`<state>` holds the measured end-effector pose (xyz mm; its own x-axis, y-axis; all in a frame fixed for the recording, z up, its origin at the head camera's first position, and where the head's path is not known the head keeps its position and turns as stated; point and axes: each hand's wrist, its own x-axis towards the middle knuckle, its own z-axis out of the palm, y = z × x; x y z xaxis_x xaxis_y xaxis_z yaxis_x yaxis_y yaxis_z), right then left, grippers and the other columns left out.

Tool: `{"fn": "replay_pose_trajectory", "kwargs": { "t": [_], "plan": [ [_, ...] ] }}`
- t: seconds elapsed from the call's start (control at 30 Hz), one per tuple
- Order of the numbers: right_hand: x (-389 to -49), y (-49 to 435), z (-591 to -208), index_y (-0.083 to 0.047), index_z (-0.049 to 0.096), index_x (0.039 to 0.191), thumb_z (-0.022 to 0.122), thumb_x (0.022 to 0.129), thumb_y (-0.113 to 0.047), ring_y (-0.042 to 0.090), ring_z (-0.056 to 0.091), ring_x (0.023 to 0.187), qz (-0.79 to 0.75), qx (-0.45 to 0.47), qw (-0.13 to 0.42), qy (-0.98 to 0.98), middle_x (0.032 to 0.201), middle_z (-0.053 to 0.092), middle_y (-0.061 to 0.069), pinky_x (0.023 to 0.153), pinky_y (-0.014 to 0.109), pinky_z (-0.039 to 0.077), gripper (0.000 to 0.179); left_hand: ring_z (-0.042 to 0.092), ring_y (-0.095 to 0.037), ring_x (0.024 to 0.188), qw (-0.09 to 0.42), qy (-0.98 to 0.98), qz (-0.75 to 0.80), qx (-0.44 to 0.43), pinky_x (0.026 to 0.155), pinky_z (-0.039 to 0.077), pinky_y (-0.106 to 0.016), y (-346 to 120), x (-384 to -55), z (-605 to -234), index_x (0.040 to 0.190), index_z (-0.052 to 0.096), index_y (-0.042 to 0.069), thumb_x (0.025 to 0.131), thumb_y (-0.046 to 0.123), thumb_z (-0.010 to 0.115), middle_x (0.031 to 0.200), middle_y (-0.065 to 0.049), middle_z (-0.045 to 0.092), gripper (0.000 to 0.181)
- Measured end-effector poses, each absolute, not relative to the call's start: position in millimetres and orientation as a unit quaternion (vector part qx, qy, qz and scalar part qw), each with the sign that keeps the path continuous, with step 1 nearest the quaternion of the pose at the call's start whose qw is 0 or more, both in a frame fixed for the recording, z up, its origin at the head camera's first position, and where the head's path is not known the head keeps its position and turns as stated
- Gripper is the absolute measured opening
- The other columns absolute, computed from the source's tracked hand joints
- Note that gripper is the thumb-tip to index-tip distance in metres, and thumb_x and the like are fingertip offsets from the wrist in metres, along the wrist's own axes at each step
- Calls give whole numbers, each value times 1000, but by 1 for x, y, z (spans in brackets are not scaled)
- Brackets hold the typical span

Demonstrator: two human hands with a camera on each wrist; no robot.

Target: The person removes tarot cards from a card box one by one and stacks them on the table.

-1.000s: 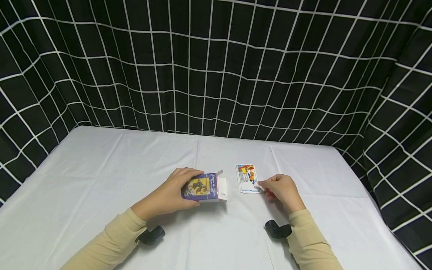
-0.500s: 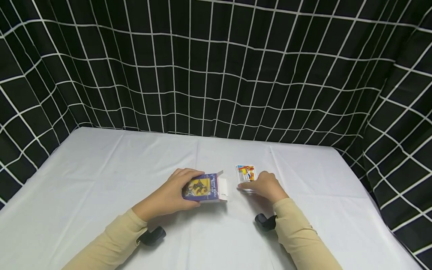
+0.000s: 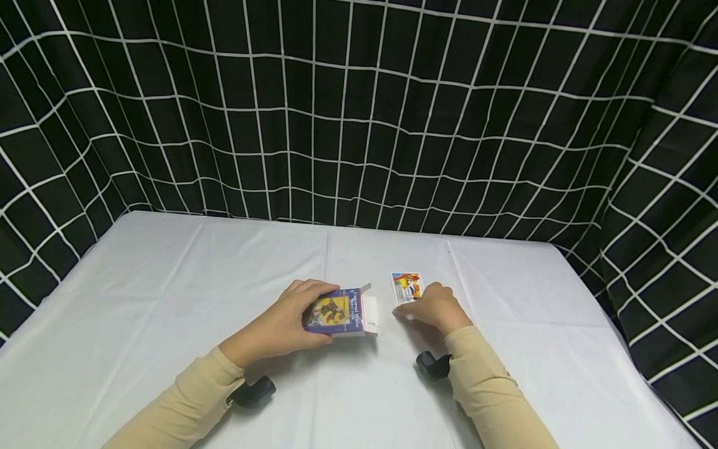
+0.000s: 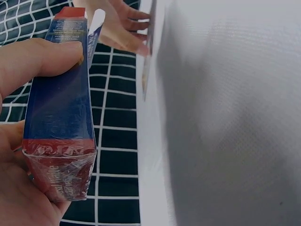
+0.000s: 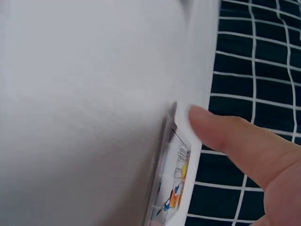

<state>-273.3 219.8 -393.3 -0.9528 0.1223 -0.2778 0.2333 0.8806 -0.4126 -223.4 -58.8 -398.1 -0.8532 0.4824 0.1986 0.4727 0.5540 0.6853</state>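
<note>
My left hand point(image 3: 283, 327) grips a blue tarot card box point(image 3: 332, 310) by its sides, with the thumb on the near side. The box's end flap point(image 3: 370, 313) stands open toward the right; in the left wrist view its red, plastic-wrapped bottom point(image 4: 61, 176) faces the camera. A small stack of tarot cards point(image 3: 406, 285) lies face up to the right of the box. My right hand point(image 3: 437, 308) reaches across the stack's near part and hides it. In the right wrist view the straight thumb point(image 5: 230, 136) is beside the corner of the cards point(image 5: 175, 188), a narrow gap between them.
A white cloth point(image 3: 168, 299) covers the table. Black curtain point(image 3: 336, 125) with a white grid stands behind the table and along its sides. A dark wrist camera point(image 3: 252, 393) sticks out below the left wrist, another point(image 3: 433, 366) by the right.
My right hand has moved left from the stack's right edge to over its near part, with the thumb at the near left corner. The left hand and box have stayed in place.
</note>
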Motion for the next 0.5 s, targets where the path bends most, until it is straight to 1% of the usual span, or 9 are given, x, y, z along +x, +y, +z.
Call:
{"fn": "replay_pose_trajectory", "kwargs": {
  "t": [0.1,0.17,0.27,0.37,0.5],
  "plan": [
    [-279,219,-391,16,50,118,78,76,-46,33,55,94,-227,101,126,960,111,54,28,86,45,50,80,47,-22,125,5,882,386,270,104,42,-45,-59,-224,-399,143,51,12,74,18,85,140,-4,56,77],
    [-285,217,-390,16,49,122,76,78,-49,35,54,100,-228,107,132,959,117,51,30,92,48,50,83,47,-22,124,5,882,387,271,105,41,-45,-59,-224,-399,143,51,12,74,18,85,140,-4,56,77],
    [-294,213,-389,15,47,128,73,80,-50,36,51,107,-231,114,139,956,123,49,31,96,49,48,85,47,-22,124,5,881,387,272,105,41,-46,-60,-224,-400,142,51,11,74,18,85,139,-4,57,77],
    [-301,209,-390,13,49,129,72,80,-50,35,51,106,-231,125,135,955,124,50,29,94,47,49,82,47,-22,123,5,881,387,272,105,41,-46,-60,-224,-400,142,51,11,74,18,85,139,-4,57,77],
    [-306,207,-391,11,52,125,74,79,-45,36,51,107,-227,140,124,956,122,50,29,90,45,49,76,47,-22,123,3,881,387,273,105,41,-46,-59,-224,-399,142,51,11,74,18,85,139,-4,57,77]
  ]
}}
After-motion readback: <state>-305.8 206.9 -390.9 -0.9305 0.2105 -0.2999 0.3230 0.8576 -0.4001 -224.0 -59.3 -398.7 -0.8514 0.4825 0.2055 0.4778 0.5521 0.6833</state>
